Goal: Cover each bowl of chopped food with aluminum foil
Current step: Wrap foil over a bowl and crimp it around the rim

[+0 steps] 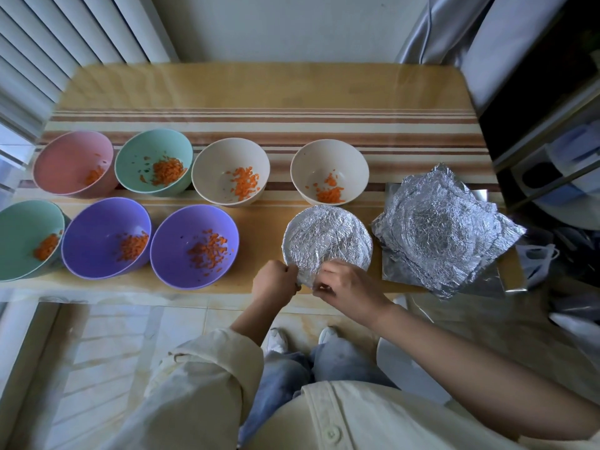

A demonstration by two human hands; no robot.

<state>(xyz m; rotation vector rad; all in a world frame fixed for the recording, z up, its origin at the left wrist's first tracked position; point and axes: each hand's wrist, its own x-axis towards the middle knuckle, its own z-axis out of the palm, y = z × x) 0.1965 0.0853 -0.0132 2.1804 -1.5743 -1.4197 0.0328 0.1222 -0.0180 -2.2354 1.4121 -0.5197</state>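
The fingers [291, 271] of the left hand [274, 280] are curled tight and pinch the near edge of the foil [304, 275]. The right hand [352, 285] has its fingers curled as well, pinching the same edge just beside them. Both grips sit on the side nearest the person. That is probably the last loose stretch to fold down, and pulling it toward the body is the easy way to crimp it under the rim.

The covered bowl [328, 237] stands at the front edge of the bench [259, 89], directly before the person. Its crinkled foil is drawn over the whole mouth, so nothing inside shows. It looks close to sealed.

Just beside it on the right lies the stack [444, 228] of spare sheets, some already dented into a bowl shape. It seems to be kept there so the right hand can lift the next sheet without a long reach.

To the left and behind, seven open bowls [177, 232] stand in two rows, touching or nearly so. Each holds a little chopped carrot [207, 250]. Lined up like this, they can be covered one after another, so most of the task is not yet done.
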